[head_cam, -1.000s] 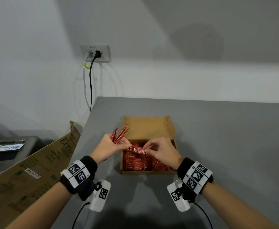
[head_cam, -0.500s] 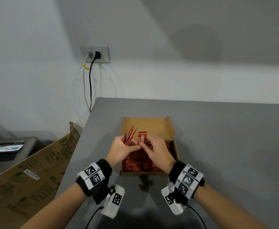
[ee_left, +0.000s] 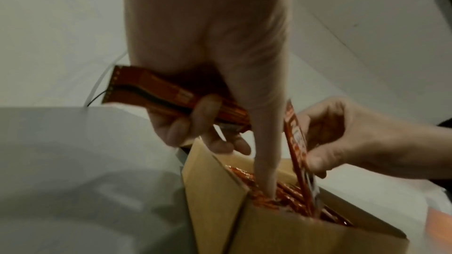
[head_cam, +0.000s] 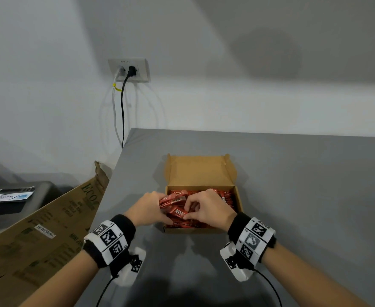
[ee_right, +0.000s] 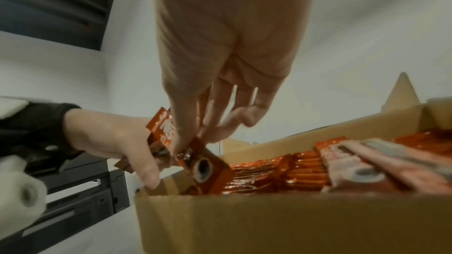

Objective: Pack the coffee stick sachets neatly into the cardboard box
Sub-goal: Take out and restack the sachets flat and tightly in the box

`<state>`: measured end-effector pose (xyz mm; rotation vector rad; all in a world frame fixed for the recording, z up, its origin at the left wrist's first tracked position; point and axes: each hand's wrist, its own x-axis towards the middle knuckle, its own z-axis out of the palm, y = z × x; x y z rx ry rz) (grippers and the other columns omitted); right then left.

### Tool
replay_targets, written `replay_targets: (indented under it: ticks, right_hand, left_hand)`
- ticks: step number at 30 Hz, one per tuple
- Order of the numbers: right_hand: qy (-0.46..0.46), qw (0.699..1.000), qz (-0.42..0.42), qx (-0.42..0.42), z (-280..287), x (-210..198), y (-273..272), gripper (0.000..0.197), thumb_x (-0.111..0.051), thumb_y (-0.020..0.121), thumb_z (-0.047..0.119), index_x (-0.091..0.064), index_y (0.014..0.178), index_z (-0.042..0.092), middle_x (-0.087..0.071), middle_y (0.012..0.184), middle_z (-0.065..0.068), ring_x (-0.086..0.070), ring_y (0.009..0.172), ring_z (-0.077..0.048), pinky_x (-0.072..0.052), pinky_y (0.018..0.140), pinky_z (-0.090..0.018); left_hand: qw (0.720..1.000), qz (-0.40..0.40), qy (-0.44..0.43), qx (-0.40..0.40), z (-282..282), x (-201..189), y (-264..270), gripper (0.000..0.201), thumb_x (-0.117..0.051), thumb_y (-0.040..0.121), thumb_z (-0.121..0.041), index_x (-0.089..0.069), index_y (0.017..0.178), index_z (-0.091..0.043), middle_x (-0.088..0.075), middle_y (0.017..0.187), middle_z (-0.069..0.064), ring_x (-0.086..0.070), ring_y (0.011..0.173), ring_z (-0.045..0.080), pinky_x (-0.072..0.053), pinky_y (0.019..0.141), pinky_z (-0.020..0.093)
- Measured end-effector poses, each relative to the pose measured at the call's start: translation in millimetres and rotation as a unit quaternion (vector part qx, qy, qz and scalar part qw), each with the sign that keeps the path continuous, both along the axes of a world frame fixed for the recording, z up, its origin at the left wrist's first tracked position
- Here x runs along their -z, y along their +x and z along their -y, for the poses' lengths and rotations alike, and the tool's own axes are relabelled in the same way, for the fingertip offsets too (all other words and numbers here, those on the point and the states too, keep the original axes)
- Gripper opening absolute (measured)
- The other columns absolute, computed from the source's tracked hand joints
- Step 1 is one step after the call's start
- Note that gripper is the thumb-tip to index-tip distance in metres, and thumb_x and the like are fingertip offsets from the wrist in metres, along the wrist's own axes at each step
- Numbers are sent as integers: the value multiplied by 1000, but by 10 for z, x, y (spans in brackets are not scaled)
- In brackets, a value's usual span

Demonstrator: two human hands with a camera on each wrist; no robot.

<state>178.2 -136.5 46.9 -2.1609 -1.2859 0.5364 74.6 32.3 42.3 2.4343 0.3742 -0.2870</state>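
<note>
An open cardboard box sits on the grey table, filled with several red coffee sachets. My left hand is at the box's front-left corner and grips a small bundle of sachets, with its thumb pointing down into the packed sachets. My right hand pinches a single sachet between thumb and fingers. In the right wrist view that single sachet stands tilted, its lower end inside the box at the left wall. Both hands touch over that corner.
A large brown carton leans against the table's left edge. Beyond it stands a dark machine. Cables hang from a wall socket behind the table's back-left corner. Bare grey table stretches right of the box.
Both hands have dropped from above the box's middle to its front-left corner. The single sachet, held upright before, is now lowered into the box. The left hand still holds its bundle.
</note>
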Motion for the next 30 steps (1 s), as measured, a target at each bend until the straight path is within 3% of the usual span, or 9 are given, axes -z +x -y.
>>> replay_targets:
  ticks: [4, 8, 12, 18, 21, 23, 25, 28, 30]
  right_hand:
    - [18, 997, -76, 14, 40, 23, 43, 14, -78, 74, 21, -70, 81, 12, -67, 81, -1, -65, 74, -11, -56, 77, -25]
    - [9, 996, -88, 3, 96, 57, 30, 12, -74, 78, 13, -72, 89, 7, -70, 86, -5, -68, 77, -14, -58, 75, -28]
    - [120, 987, -96, 43, 107, 25, -22, 8, -76, 75, 9, -70, 80, 11, -67, 75, -1, -67, 71, -13, -57, 69, -23]
    - [-48, 996, -17, -76, 24, 36, -68, 12, -68, 82, 9, -71, 92, 4, -72, 93, -11, -67, 84, -17, -49, 77, -15]
    - [-110, 987, 60, -96, -44, 10, -107, 15, -63, 85, 10, -72, 95, 5, -70, 100, -13, -63, 93, -26, -49, 86, -27]
    - [-130, 982, 92, -104, -98, 15, -131, 14, -61, 83, 8, -72, 92, 5, -69, 99, -14, -63, 92, -28, -50, 86, -34]
    - [-142, 979, 106, -105, -149, 28, -144, 13, -61, 81, 4, -72, 87, 6, -70, 94, -13, -64, 89, -30, -52, 83, -37]
    - [-155, 976, 116, -104, -203, 15, -153, 13, -59, 78, 1, -71, 83, 4, -69, 90, -16, -63, 85, -33, -51, 76, -35]
    - [-168, 972, 124, -108, -227, 5, -153, 11, -59, 78, 1, -70, 82, 2, -67, 92, -19, -61, 86, -35, -50, 74, -36]
  left_hand:
    - [990, 15, 136, 23, 102, 100, 27, 50, -78, 64, -50, -63, 102, -22, -59, 102, -2, -60, 92, 18, -48, 79, 29]
    - [986, 34, 159, 26, 133, 168, 55, 53, -75, 65, -51, -61, 108, -23, -55, 107, -5, -59, 96, 17, -50, 82, 31]
    - [986, 40, 160, 9, 167, 188, 60, 50, -73, 66, -49, -61, 108, -25, -54, 109, -7, -59, 96, 16, -49, 82, 30]
    - [984, 60, 165, 24, 172, 190, 62, 38, -67, 76, -44, -61, 106, -20, -53, 111, -4, -59, 96, 18, -49, 82, 31]
    - [991, 41, 129, 16, 151, 164, 69, 26, -68, 77, -38, -62, 96, -21, -55, 98, -6, -59, 88, 15, -48, 76, 26]
    - [995, 29, 95, -11, 79, 113, 87, 14, -70, 75, -28, -59, 76, -20, -56, 78, -6, -60, 77, 18, -44, 66, 23]
    - [996, 39, 54, -52, 0, 87, 101, 27, -70, 74, -18, -48, 60, -22, -54, 62, -7, -59, 66, 18, -38, 57, 19]
    - [999, 25, -7, -27, -3, 60, 84, 30, -80, 68, -22, -52, 56, -24, -59, 59, -9, -57, 56, 7, -41, 54, 13]
    - [1000, -8, -3, 2, 32, 89, 82, 28, -81, 66, -23, -55, 56, -23, -61, 61, -6, -58, 58, 10, -47, 58, 20]
